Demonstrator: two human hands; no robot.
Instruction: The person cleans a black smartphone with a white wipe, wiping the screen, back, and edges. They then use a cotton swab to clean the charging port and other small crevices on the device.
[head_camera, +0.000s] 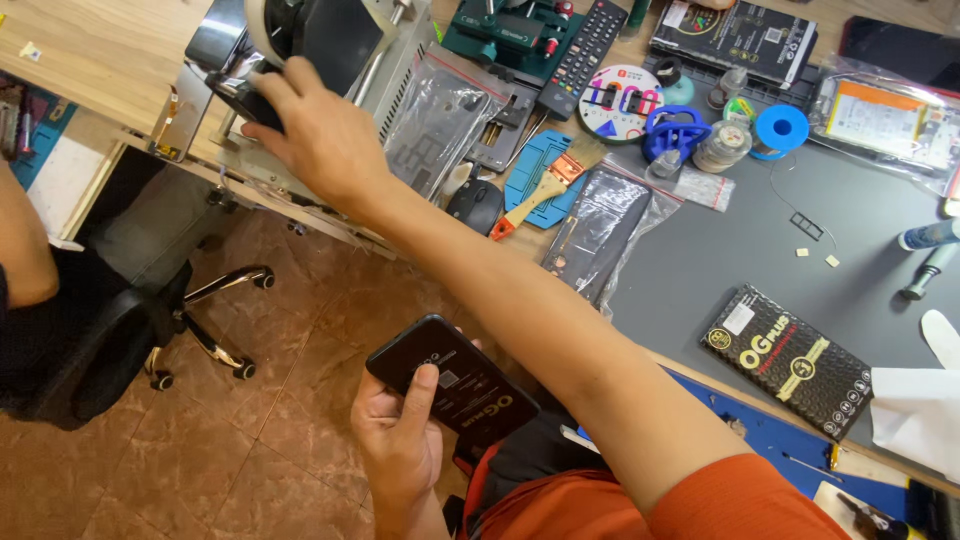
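At the far left end of the tabletop (120, 50), your right hand (320, 135) reaches across your body, arm stretched out in an orange sleeve, and lies on a dark flat piece (245, 95) at the front of a grey metal machine (400, 60). The fingers curl over that piece and press on it; you cannot tell from the head view whether they truly pinch it or only rest on top.

Lower down, above the brown tiled floor (200, 460), your left hand (400, 450) is closed around a small black package (455, 385) with printed markings, thumb laid across its face, holding it tilted just in front of your lap and apart from the tabletop.

On the grey mat (730, 260) to your right lies a second black package (790, 360) of the same kind, flat, near the front edge. Beside it, at the right border, sits a white cloth (920, 410). Farther back, a clear bag with a dark phone-shaped thing (600, 230) lies near a black mouse (478, 205) and a small brush with an orange handle (530, 205). A black remote control (590, 45) lies at the back, with a round white disc (620, 100), a blue plastic tool (672, 135) and a blue spool (780, 130) to its right.

At the left, a black office chair (110, 350) stands on the floor, and another person's bare arm (25, 240) shows at the edge.
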